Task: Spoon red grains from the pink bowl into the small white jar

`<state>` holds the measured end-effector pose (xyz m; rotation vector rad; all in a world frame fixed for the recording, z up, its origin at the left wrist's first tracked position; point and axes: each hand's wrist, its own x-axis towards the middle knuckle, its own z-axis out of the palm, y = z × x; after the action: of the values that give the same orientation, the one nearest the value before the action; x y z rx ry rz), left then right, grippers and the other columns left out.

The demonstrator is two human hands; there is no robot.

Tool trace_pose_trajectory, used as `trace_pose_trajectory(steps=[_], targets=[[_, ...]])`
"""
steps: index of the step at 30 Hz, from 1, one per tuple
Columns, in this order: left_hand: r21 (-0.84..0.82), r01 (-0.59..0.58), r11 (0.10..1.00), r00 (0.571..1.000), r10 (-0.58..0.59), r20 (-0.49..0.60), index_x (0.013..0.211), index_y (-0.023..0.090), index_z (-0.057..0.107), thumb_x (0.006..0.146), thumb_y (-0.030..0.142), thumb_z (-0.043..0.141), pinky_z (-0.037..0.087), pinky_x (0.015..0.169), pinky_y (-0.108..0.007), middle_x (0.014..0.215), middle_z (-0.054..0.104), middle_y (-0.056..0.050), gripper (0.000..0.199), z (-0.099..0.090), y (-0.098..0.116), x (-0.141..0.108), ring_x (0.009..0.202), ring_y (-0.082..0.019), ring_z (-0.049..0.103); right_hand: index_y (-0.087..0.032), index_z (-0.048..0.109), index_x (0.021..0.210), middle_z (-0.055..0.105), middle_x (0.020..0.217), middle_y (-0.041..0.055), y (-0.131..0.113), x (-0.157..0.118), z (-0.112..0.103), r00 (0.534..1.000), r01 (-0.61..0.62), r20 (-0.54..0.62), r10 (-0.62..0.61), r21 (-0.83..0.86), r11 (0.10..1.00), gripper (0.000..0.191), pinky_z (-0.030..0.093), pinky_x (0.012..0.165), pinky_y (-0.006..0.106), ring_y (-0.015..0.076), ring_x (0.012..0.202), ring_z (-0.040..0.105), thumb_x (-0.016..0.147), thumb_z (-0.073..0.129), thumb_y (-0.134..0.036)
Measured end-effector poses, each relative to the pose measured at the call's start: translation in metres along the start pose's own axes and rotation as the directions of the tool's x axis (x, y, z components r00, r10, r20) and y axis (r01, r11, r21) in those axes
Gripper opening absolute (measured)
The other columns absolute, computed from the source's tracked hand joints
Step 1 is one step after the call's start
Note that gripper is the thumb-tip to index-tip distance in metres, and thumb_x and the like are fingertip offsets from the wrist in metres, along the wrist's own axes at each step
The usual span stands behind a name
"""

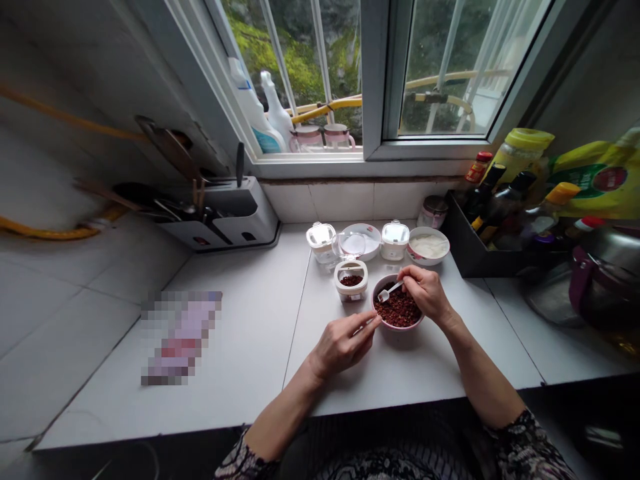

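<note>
A bowl with a pinkish rim holds dark red dried bits that look like Sichuan peppercorns. My right hand is closed on the handle of a small white spoon, whose scoop lies over the bits inside the bowl. At the bowl's left rim, the fingertips of my left hand come together and hold the edge. Just left of the bowl stands a small clear jar with a cream rim, its top open and similar red bits inside.
Behind are two white-lidded jars, a white dish and a bowl of white grains. A dark bottle box and a pot stand right. A utensil rack and a blurred packet are left.
</note>
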<state>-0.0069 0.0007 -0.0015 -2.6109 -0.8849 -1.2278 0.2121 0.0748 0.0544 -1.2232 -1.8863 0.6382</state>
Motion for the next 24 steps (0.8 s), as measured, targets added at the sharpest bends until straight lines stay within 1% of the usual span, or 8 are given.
trace_pose_trajectory(steps=[6,11,15,19,22,24], targets=[[0.002,0.0,1.0,1.0,0.0,0.002,0.126,0.014,0.058,0.095,0.01,0.05,0.062,0.076,-0.026,0.11,0.07,-0.014,0.032,0.0,0.0002,0.0003,0.093,-0.018,0.072,-0.022,0.063,0.072,0.062,0.058,0.0008,0.0019,0.0004,-0.0001,0.999,0.045,-0.019,-0.048,-0.118,0.992,0.021,0.044,0.07,0.03,0.0189,0.066,0.059,0.081,0.044,-0.021],[0.005,0.003,1.0,1.0,-0.003,-0.001,0.128,0.015,0.057,0.095,0.011,0.05,0.063,0.075,-0.026,0.109,0.071,-0.014,0.033,0.0006,0.0,-0.0007,0.093,-0.018,0.072,-0.022,0.064,0.072,0.062,0.058,0.0011,0.0028,0.0004,0.0002,0.999,0.039,-0.016,-0.042,-0.13,0.991,0.022,0.044,0.072,0.03,0.0193,0.067,0.06,0.082,0.043,-0.021],[-0.003,0.008,1.0,1.0,-0.008,0.001,0.13,0.015,0.056,0.095,0.011,0.05,0.062,0.077,-0.026,0.111,0.07,-0.014,0.035,0.0014,-0.0004,-0.002,0.094,-0.018,0.072,-0.022,0.063,0.071,0.061,0.057,0.0002,0.0023,0.0006,0.0003,0.999,0.031,-0.016,-0.033,-0.102,0.994,0.022,0.044,0.071,0.029,0.0183,0.065,0.059,0.081,0.044,-0.021],[-0.008,0.007,1.0,1.0,-0.007,0.001,0.129,0.015,0.056,0.094,0.011,0.051,0.062,0.077,-0.027,0.111,0.07,-0.014,0.036,0.0012,-0.0002,-0.0015,0.093,-0.018,0.072,-0.021,0.063,0.069,0.06,0.055,-0.0006,0.0007,0.0009,0.001,1.0,0.002,-0.02,-0.002,-0.023,1.0,0.02,0.044,0.068,0.029,0.017,0.061,0.058,0.079,0.045,-0.021],[-0.005,0.003,1.0,1.0,-0.003,-0.003,0.126,0.014,0.058,0.094,0.01,0.052,0.062,0.076,-0.027,0.11,0.07,-0.014,0.033,0.0003,0.0002,-0.0004,0.092,-0.018,0.072,-0.02,0.063,0.071,0.059,0.054,-0.0018,0.001,0.0016,0.0011,0.995,-0.097,0.003,0.098,0.131,0.987,0.019,0.044,0.059,0.027,0.0144,0.053,0.054,0.077,0.046,-0.023],[-0.002,0.0,1.0,1.0,0.0,-0.004,0.124,0.013,0.059,0.094,0.01,0.052,0.062,0.076,-0.027,0.11,0.07,-0.014,0.031,-0.0002,0.0004,0.0002,0.092,-0.018,0.072,-0.019,0.064,0.072,0.058,0.053,-0.002,0.0022,0.0025,0.0007,0.984,-0.178,0.022,0.178,0.244,0.953,0.018,0.042,0.053,0.026,0.0133,0.049,0.052,0.075,0.047,-0.026]])
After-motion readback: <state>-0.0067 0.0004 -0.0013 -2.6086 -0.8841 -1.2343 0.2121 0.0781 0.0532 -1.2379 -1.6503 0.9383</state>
